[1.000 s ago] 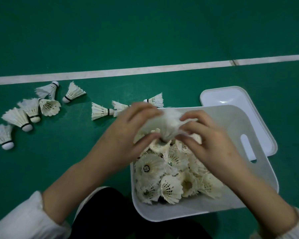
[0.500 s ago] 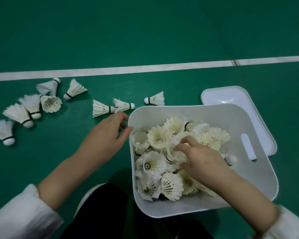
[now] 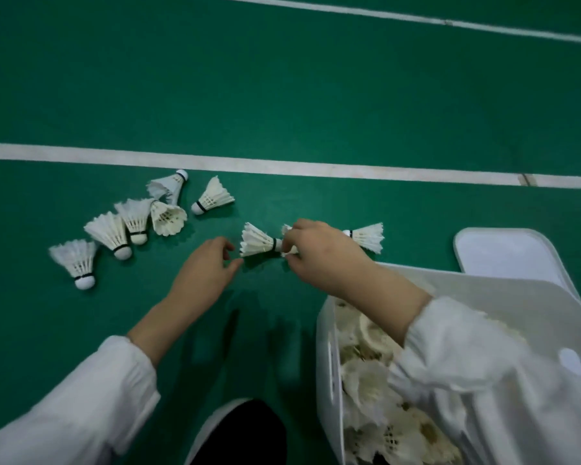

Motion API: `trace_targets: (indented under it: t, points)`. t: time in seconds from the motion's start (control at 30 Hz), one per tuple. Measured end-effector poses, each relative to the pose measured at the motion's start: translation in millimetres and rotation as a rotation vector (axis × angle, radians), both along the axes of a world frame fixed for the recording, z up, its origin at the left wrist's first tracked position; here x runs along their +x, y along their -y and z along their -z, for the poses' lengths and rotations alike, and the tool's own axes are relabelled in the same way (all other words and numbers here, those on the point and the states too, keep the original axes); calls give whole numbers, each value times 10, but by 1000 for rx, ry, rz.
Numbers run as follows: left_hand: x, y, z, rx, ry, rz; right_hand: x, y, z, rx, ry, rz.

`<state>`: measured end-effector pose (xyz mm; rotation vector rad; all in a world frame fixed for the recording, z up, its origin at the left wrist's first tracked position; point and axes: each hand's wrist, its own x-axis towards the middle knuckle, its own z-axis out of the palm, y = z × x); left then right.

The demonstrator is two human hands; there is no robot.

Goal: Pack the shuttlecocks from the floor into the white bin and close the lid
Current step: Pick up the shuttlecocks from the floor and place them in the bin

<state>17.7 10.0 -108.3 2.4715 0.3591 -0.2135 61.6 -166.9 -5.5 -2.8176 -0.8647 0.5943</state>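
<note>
Green floor [image 3: 282, 95]; bin [image 3: 327, 364] half behind right sleeve [image 3: 483, 364].

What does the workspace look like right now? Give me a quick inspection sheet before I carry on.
Surface: green court floor with white lines.
Job's things: white bin holds many packed shuttlecocks. The lid is off, lying on the floor behind the bin. A cluster of six shuttlecocks lies at left. A loose shuttlecock and a far shuttlecock lie by the hands.
Clutter: nothing seen.
Hands: left hand holds nothing, fingertips beside the loose shuttlecock. Right hand is curled over a middle shuttlecock, mostly hidden.
Cables: nothing seen.
Surroundings: the person's white sleeves.
</note>
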Motion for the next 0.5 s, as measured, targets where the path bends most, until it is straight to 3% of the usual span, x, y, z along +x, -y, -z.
trace_targets:
  t: [0.17,0.33,0.4,0.5]
  points:
    - [348,-32,232,-21,3,-55,434,-315,313,-369,-73,-23]
    - [436,74,369,-212,-20,-131,611,-317,432,-645,-135,-42]
    - [408,89,424,-286,-21,-145,640,-321,507,-651,-150,-66]
    - [358,48,481,-331,16,-160,649,-374,601,-490,-107,-91]
